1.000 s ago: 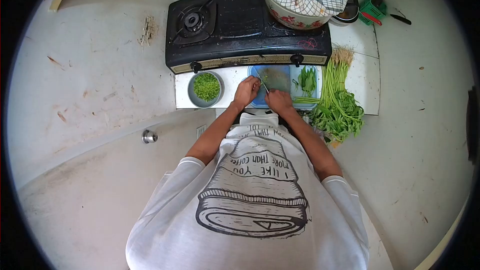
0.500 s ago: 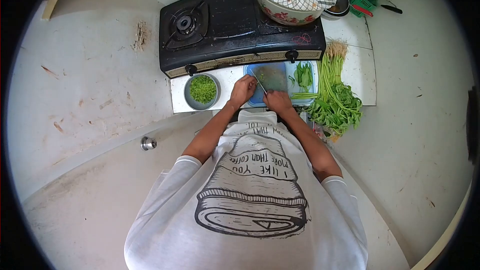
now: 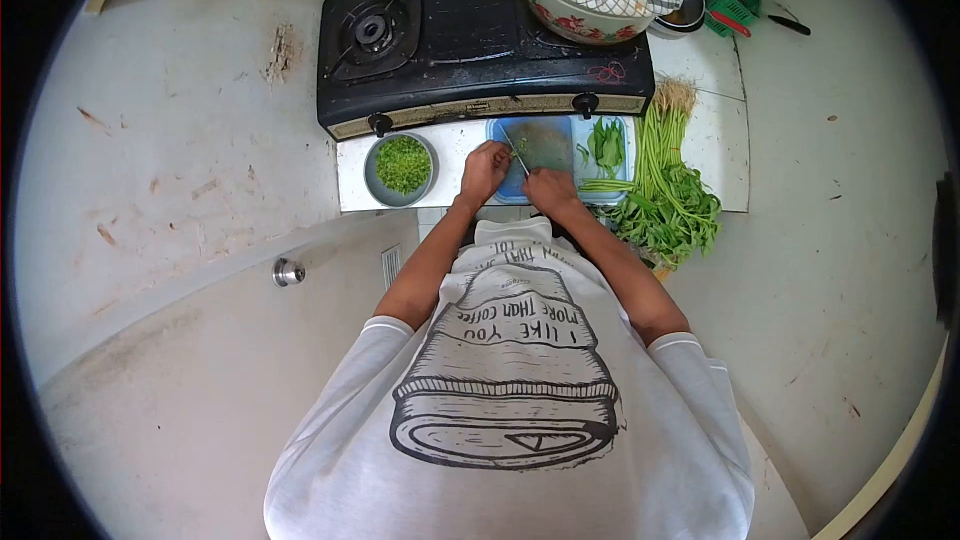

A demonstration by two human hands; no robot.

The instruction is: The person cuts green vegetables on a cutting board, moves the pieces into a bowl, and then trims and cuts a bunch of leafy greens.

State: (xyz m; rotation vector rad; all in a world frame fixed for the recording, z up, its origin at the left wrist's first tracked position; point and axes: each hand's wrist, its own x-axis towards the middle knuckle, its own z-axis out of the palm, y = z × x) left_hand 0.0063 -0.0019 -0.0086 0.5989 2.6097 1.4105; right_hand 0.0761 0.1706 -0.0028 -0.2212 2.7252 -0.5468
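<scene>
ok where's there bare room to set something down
Bare white counter shows between the round grey bowl and the blue plastic tray, and right of the leafy green bunch. The black stove is open between its left burner and the white floral pot. Crowded: the tray, around left hand, right hand and thin metal knife.

My right hand (image 3: 550, 190) grips a thin metal-bladed knife (image 3: 517, 155) over the blue rectangular plastic tray (image 3: 506, 190); my left hand (image 3: 485, 172) is beside its blade.
</scene>
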